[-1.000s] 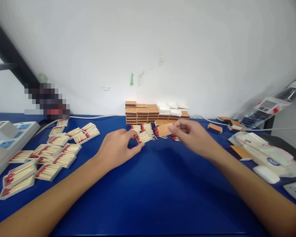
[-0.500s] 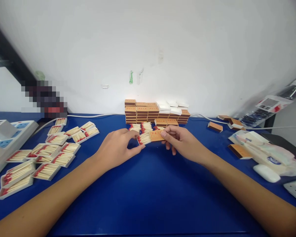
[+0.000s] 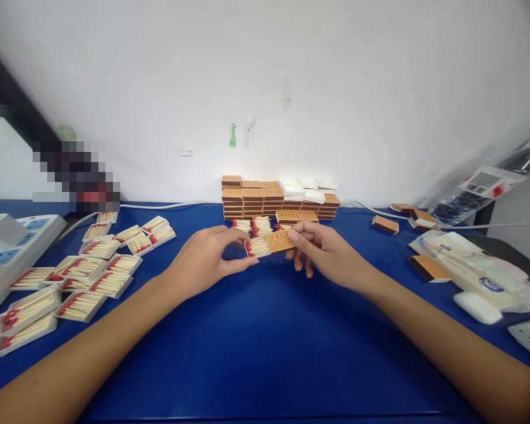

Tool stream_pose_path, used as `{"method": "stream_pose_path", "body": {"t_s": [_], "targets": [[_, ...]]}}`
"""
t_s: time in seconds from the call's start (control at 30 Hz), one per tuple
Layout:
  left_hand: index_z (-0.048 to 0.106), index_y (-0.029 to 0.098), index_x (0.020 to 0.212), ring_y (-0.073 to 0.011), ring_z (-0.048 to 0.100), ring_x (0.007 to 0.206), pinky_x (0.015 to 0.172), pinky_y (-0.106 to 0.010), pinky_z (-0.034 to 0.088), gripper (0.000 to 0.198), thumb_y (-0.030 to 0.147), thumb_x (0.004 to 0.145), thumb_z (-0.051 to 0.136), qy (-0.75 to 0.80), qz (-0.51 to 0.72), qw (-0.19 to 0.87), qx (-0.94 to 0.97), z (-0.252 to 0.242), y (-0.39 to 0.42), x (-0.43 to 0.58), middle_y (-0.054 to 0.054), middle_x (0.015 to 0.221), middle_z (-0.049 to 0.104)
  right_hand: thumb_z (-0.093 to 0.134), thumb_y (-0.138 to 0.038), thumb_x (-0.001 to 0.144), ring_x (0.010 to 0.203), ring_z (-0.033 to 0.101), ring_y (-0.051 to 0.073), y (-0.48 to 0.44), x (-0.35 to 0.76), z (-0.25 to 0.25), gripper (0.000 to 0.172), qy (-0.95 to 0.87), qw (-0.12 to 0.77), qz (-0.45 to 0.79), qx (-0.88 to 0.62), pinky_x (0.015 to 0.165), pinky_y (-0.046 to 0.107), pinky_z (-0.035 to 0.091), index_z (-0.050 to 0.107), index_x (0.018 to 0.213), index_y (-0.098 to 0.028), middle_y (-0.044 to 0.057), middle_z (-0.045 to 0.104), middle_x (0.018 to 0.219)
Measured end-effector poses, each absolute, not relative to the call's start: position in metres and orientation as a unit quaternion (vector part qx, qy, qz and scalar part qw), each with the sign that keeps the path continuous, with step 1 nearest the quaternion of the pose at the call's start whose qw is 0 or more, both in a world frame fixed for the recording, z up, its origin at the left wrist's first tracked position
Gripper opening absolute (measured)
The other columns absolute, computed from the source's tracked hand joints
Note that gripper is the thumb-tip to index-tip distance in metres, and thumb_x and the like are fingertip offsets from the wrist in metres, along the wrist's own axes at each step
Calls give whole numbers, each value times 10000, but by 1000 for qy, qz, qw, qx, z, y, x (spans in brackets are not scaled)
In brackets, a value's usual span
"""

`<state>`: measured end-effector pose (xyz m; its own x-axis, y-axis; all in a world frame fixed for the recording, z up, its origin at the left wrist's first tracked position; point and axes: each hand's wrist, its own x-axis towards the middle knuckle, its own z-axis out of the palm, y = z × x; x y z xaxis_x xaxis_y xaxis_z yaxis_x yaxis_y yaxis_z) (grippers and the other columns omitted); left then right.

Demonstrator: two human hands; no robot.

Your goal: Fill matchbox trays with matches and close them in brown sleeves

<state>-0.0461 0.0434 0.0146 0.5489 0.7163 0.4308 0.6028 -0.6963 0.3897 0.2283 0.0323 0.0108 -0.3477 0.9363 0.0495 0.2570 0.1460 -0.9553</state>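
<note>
1. Matchbox tray (image 3: 257, 246), packed with red-tipped matches, is held just above the blue table (image 3: 265, 347) at its centre, in front of the stacked boxes. Its right end meets the mouth of the orange sleeve (image 3: 279, 240).
2. The left hand (image 3: 203, 262) pinches the tray's left end between thumb and forefinger, with the other fingers curled under. The right hand (image 3: 329, 253) pinches the sleeve, thumb on top and fingers beneath.
3. The step in hand looks to be tray meeting sleeve. It should go best with the tray level and in line with the sleeve's mouth. The matches should lie flat so no head catches the cardboard edge. A light hold on the sleeve would keep its opening from being squashed.
4. At the left, many open trays (image 3: 79, 277) lie side by side, each full of matches.
5. By the wall, a stack of closed boxes (image 3: 252, 199) carries white trays (image 3: 304, 189) on its right part; what they hold cannot be told.
6. Loose matches (image 3: 258, 225) lie in a heap between that stack and the hands.
7. Spare sleeves (image 3: 385, 225) lie at the right, apart from one another.
8. A power strip (image 3: 9, 244) sits at the far left and a tissue pack (image 3: 477, 271) at the far right.
</note>
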Motion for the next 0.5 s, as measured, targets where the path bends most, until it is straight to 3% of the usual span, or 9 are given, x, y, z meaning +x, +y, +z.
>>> {"method": "stream_pose_path", "body": {"t_s": [0.27,0.5], "targets": [[761,224,1081,-155,723,841,743,-253,566,288,397,865,841,357,337,172,854,18,41,-42,10,984,796,565,-607,1022,558,660,116,28,226,11,387,-669,342,517,-409,437,217,500,507,1028,-225,7,720,830],[740,219,1078,-146,712,831,769,-252,567,383,411,787,896,327,386,162,847,17,36,-38,9,974,788,521,-632,1034,520,661,128,6,201,4,438,-629,407,539,-384,414,223,471,386,1241,-271,-33,703,841]]}}
